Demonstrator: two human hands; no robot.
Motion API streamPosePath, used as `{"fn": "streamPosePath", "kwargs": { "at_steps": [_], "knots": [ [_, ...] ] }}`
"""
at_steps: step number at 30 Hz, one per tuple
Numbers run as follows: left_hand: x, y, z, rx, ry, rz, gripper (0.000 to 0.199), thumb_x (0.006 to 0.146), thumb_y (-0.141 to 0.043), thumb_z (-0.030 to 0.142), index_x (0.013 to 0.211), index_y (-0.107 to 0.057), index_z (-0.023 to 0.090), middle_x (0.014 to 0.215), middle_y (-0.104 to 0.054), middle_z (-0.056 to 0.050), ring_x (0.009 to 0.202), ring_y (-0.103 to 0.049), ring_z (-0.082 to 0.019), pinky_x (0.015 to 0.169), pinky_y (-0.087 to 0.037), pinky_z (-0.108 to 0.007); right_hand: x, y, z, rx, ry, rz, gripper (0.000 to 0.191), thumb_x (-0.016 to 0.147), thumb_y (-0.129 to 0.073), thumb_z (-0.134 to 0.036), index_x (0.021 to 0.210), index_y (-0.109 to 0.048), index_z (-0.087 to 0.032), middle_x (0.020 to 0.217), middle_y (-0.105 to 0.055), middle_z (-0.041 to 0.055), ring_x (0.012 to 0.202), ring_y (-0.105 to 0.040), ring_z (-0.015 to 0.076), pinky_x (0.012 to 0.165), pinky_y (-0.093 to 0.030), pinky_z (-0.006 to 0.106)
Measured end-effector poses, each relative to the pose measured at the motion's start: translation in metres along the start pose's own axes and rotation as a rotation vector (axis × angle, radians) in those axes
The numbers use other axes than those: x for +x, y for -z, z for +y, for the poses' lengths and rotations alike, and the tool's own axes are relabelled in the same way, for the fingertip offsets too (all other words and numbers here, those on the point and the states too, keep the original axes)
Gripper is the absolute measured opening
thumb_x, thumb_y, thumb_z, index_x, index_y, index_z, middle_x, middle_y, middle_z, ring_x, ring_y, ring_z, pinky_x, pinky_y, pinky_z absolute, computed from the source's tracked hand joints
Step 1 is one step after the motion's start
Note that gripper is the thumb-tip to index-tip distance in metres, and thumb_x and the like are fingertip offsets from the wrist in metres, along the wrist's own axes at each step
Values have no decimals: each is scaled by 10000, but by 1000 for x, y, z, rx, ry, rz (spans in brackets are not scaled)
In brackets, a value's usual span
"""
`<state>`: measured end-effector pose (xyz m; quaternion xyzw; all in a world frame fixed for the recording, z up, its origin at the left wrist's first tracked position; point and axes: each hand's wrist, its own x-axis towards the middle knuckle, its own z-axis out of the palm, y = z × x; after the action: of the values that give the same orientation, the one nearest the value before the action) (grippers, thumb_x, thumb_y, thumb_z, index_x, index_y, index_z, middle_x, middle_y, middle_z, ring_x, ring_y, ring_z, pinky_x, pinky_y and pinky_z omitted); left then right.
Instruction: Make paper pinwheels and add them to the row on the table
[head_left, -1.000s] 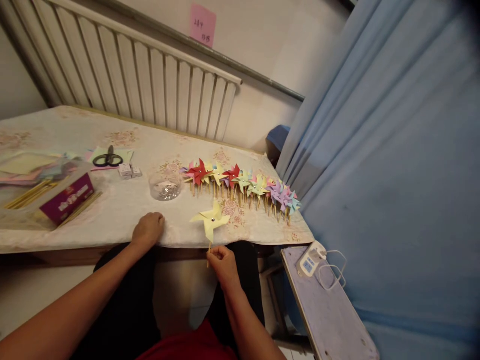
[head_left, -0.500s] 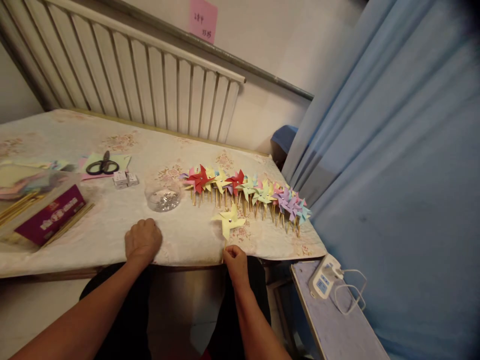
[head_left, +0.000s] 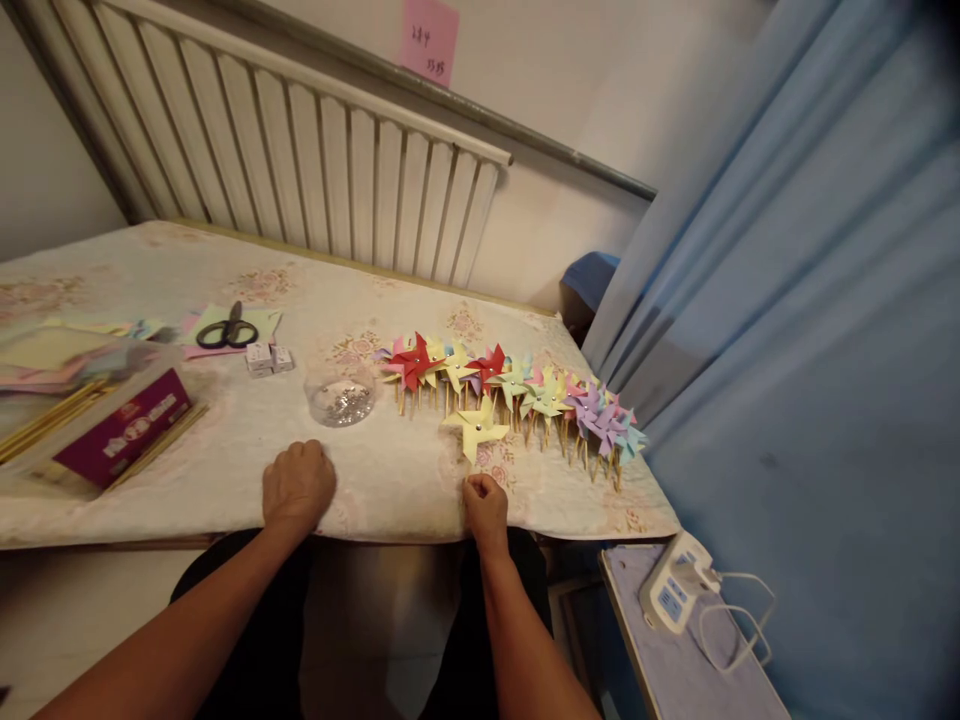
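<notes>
A pale yellow paper pinwheel [head_left: 478,428] stands out in front of a row of pinwheels, facing up towards me. My right hand [head_left: 487,505], closed in a pinch, holds it by its thin stick, which is mostly hidden by the fingers. My left hand [head_left: 300,487] rests as a fist on the tablecloth, with no object visible in it. Ahead of that fist is a clear round dish [head_left: 341,398] of small shiny metal pieces. The row of finished-looking pinwheels [head_left: 514,382] in red, yellow, green, pink, purple and blue lies beyond my right hand, sticks towards me.
Left on the flowered tablecloth [head_left: 180,265] are a plastic bag with a purple label [head_left: 127,430], thin sticks, coloured paper, black-handled scissors [head_left: 227,333] and small white boxes [head_left: 268,360]. A power strip [head_left: 675,585] with a cable sits on a side table at right, beside a blue curtain [head_left: 810,350].
My right hand has moved slightly forward with the yellow pinwheel, closer to the row. My left fist stays on the table. The whole view has shifted a little.
</notes>
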<state>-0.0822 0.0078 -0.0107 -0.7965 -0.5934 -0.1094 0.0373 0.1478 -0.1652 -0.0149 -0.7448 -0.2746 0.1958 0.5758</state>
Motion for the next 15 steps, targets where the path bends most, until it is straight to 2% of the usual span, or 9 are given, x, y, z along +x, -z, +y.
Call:
{"fn": "streamPosePath", "kwargs": {
  "at_steps": [8, 15],
  "knots": [
    [-1, 5, 1, -31, -1, -22, 385, 935, -286, 258, 945, -642, 109, 933, -633, -170, 880, -578, -293, 728, -360, -385, -5, 1, -3, 15, 0, 8, 156, 656, -553, -341, 645, -623, -202, 578, -556, -25, 593, -487, 152, 572, -381, 252],
    [0, 6, 2, -1, 3, -29, 376, 938, -299, 265, 963, -642, 114, 950, -642, -160, 891, -578, -289, 739, -367, -382, 4, -3, 3, -24, 26, 8, 157, 663, -540, -329, 635, -620, -198, 568, -524, -37, 583, -459, 143, 581, -364, 251]
  ]
}}
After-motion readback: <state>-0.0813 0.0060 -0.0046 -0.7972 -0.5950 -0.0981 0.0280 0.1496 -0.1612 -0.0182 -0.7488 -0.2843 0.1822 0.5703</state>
